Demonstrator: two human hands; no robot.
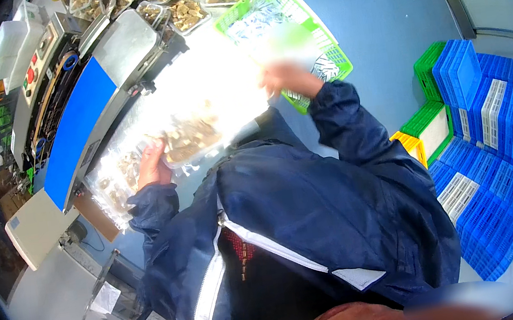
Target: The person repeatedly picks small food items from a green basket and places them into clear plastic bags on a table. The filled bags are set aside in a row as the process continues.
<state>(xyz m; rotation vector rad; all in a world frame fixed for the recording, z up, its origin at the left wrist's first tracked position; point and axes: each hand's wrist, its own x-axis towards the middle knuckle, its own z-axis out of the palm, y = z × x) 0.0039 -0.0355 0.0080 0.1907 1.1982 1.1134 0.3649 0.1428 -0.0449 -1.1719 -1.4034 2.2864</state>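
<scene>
Clear tray of brown pieces (192,140) at near side of glare-washed bench (212,69). Left hand (153,164) clamps its left end. Right hand (288,80), well apart, by green basket (339,66) of small packets (257,20); glare, can't tell its grip. Likely step: steadying tray, reaching beside basket. Next move probably needs tray kept level.
</scene>
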